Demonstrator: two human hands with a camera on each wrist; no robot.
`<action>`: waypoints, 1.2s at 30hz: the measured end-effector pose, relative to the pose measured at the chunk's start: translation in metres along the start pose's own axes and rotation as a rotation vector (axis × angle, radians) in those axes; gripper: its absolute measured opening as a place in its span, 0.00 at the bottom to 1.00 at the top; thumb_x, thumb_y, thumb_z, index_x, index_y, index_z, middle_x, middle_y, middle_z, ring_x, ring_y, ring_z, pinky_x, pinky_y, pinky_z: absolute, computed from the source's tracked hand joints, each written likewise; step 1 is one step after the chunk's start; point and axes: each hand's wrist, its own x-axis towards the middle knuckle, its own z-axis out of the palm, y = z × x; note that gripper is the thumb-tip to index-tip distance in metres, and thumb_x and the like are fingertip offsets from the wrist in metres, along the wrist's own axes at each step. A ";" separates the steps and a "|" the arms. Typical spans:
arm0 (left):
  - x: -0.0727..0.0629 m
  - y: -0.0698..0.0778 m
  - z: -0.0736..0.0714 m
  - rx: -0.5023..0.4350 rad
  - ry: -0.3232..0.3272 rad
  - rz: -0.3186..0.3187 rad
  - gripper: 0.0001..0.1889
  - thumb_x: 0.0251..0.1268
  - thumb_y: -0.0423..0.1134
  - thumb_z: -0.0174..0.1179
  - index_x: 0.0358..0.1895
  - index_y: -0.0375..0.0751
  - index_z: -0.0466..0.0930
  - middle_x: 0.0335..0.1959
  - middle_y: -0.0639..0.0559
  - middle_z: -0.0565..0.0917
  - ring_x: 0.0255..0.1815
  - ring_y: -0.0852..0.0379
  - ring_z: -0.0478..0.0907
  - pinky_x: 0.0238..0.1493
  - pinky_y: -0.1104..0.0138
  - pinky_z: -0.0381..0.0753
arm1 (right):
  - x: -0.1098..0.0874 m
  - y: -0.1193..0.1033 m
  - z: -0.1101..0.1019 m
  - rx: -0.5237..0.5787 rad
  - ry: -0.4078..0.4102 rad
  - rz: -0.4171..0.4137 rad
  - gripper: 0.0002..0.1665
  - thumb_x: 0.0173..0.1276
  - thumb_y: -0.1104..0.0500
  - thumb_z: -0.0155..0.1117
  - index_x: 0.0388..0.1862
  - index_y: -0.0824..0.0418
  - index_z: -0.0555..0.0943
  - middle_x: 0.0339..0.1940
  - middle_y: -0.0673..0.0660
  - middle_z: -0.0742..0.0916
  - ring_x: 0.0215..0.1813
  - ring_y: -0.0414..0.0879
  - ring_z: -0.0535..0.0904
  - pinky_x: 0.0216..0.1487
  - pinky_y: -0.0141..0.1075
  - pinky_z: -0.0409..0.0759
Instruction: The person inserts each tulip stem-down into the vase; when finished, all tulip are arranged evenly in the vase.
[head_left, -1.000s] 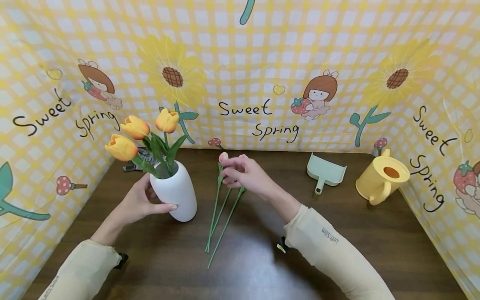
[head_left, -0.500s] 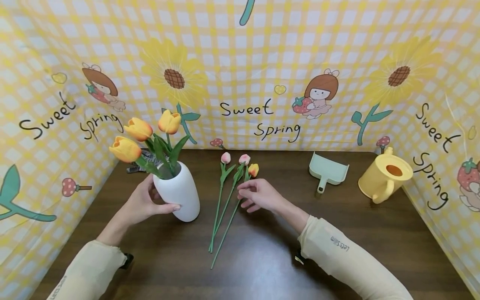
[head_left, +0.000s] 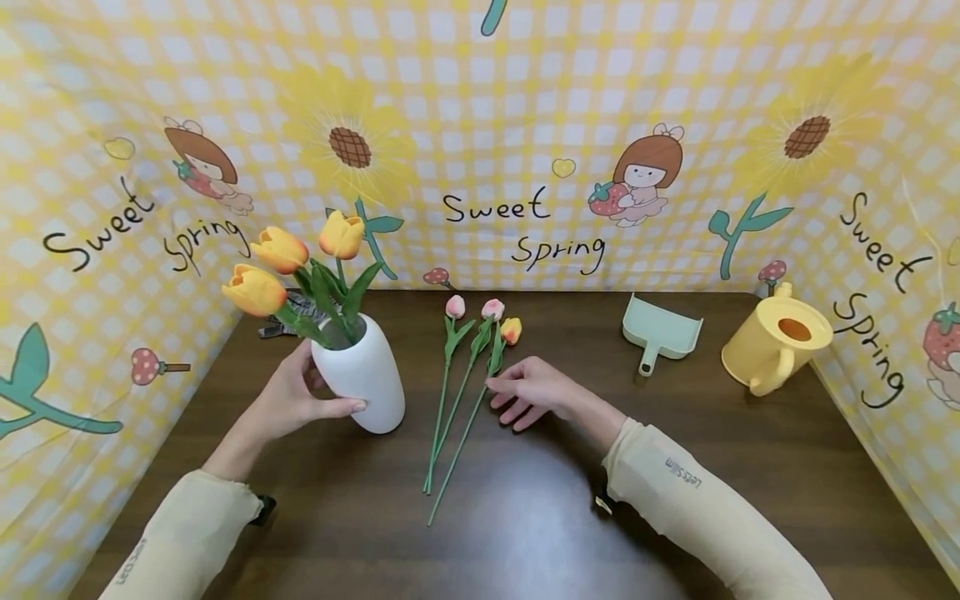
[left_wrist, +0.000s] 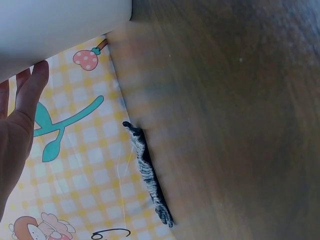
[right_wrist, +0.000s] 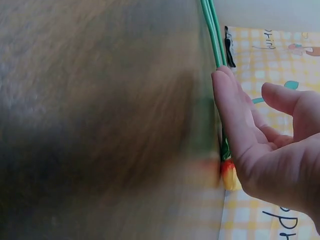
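Observation:
In the head view a white vase [head_left: 360, 379] leans slightly, with several orange-yellow tulips [head_left: 279, 248] in it. My left hand [head_left: 294, 398] grips its side, thumb in front and the other fingers partly hidden behind. In the left wrist view, fingers [left_wrist: 31, 92] press against the vase wall [left_wrist: 60, 30]. To the vase's right lie two pink tulips [head_left: 455, 307] and a yellow-red tulip [head_left: 511, 331], green stems toward me. Beside the yellow-red tulip's stem hovers my right hand [head_left: 543, 392], thumb apart from the extended fingers in the right wrist view; whether it touches the stem is unclear.
A pale green dustpan [head_left: 662, 329] lies toward the back right, with a yellow watering can [head_left: 776, 346] farther right. Behind the vase is a dark striped cloth-like thing [left_wrist: 146, 172]. Patterned yellow checked cloth [head_left: 480, 125] walls the brown table [head_left: 570, 533] on three sides.
My right hand has moved from over the pink tulips, down and to the right, to the yellow-red tulip's stem. My left hand stays on the vase.

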 end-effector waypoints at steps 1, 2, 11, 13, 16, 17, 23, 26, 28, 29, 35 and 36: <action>0.000 -0.001 0.000 0.001 -0.001 0.003 0.48 0.39 0.18 0.79 0.69 0.37 0.64 0.57 0.45 0.79 0.49 0.54 0.86 0.42 0.60 0.89 | 0.000 0.001 -0.001 -0.005 0.000 0.011 0.22 0.77 0.50 0.62 0.57 0.67 0.82 0.43 0.62 0.90 0.37 0.55 0.89 0.36 0.48 0.89; 0.001 -0.002 0.001 0.002 -0.002 0.005 0.49 0.39 0.18 0.79 0.69 0.37 0.64 0.57 0.45 0.79 0.49 0.54 0.86 0.42 0.60 0.89 | 0.000 0.001 -0.001 -0.010 -0.001 0.020 0.23 0.76 0.50 0.63 0.56 0.67 0.83 0.42 0.61 0.90 0.37 0.55 0.89 0.36 0.48 0.89; -0.004 0.001 -0.003 0.010 0.006 -0.005 0.49 0.38 0.18 0.80 0.69 0.37 0.64 0.57 0.45 0.78 0.50 0.55 0.85 0.43 0.62 0.88 | 0.005 0.005 0.005 -0.039 0.014 0.053 0.21 0.72 0.49 0.69 0.52 0.65 0.85 0.40 0.60 0.90 0.36 0.53 0.89 0.34 0.46 0.89; -0.003 0.002 -0.004 0.004 0.005 -0.003 0.49 0.39 0.18 0.79 0.68 0.37 0.64 0.57 0.44 0.78 0.50 0.55 0.85 0.43 0.61 0.88 | 0.008 0.006 0.006 -0.034 0.019 0.057 0.22 0.70 0.48 0.70 0.51 0.65 0.86 0.39 0.60 0.90 0.36 0.53 0.89 0.34 0.46 0.89; -0.001 0.003 -0.004 -0.013 -0.002 0.004 0.48 0.39 0.17 0.78 0.69 0.37 0.64 0.57 0.43 0.78 0.50 0.54 0.85 0.43 0.60 0.88 | 0.011 0.007 0.007 -0.023 0.038 0.070 0.22 0.69 0.48 0.72 0.49 0.64 0.86 0.38 0.60 0.90 0.36 0.53 0.89 0.35 0.46 0.89; 0.000 0.002 -0.003 -0.019 -0.004 0.005 0.49 0.40 0.17 0.78 0.69 0.38 0.64 0.58 0.43 0.78 0.50 0.53 0.85 0.43 0.60 0.88 | 0.012 0.008 0.007 -0.019 0.048 0.076 0.22 0.68 0.48 0.72 0.49 0.64 0.86 0.38 0.60 0.90 0.36 0.53 0.89 0.35 0.46 0.89; 0.003 0.001 0.001 -0.046 -0.021 -0.007 0.48 0.41 0.19 0.79 0.70 0.39 0.64 0.58 0.42 0.77 0.51 0.51 0.84 0.44 0.57 0.88 | 0.014 0.012 0.007 -0.016 0.081 0.097 0.22 0.67 0.47 0.73 0.46 0.64 0.87 0.36 0.60 0.90 0.34 0.53 0.89 0.33 0.46 0.89; 0.004 0.000 0.001 -0.042 -0.021 -0.009 0.49 0.40 0.19 0.79 0.70 0.39 0.64 0.59 0.42 0.77 0.51 0.51 0.84 0.43 0.58 0.88 | 0.015 0.012 0.009 -0.006 0.095 0.094 0.22 0.67 0.46 0.73 0.45 0.64 0.87 0.33 0.60 0.90 0.33 0.52 0.89 0.32 0.46 0.89; 0.004 0.000 0.000 -0.029 -0.013 -0.010 0.49 0.39 0.19 0.79 0.70 0.39 0.64 0.58 0.42 0.77 0.51 0.52 0.84 0.43 0.59 0.88 | 0.015 0.011 0.012 -0.005 0.110 0.079 0.22 0.67 0.45 0.73 0.43 0.64 0.87 0.32 0.60 0.90 0.31 0.52 0.89 0.30 0.45 0.89; 0.004 0.001 -0.001 -0.021 -0.008 -0.008 0.49 0.39 0.19 0.79 0.69 0.39 0.64 0.58 0.43 0.77 0.51 0.52 0.84 0.43 0.60 0.88 | 0.015 0.010 0.014 -0.007 0.120 0.069 0.22 0.67 0.45 0.73 0.43 0.64 0.86 0.31 0.60 0.90 0.30 0.52 0.89 0.29 0.45 0.89; 0.001 0.001 -0.002 0.010 -0.007 -0.006 0.48 0.40 0.20 0.80 0.68 0.38 0.64 0.58 0.44 0.78 0.51 0.54 0.84 0.44 0.61 0.88 | 0.016 0.007 0.023 -0.023 0.174 0.063 0.22 0.67 0.46 0.73 0.38 0.65 0.85 0.27 0.61 0.89 0.25 0.50 0.88 0.24 0.43 0.87; 0.001 0.000 -0.002 0.010 -0.011 -0.003 0.48 0.40 0.20 0.80 0.69 0.38 0.64 0.58 0.44 0.77 0.51 0.54 0.84 0.44 0.61 0.88 | 0.017 0.007 0.024 -0.026 0.182 0.067 0.21 0.67 0.46 0.73 0.38 0.65 0.85 0.27 0.61 0.89 0.24 0.50 0.87 0.24 0.43 0.87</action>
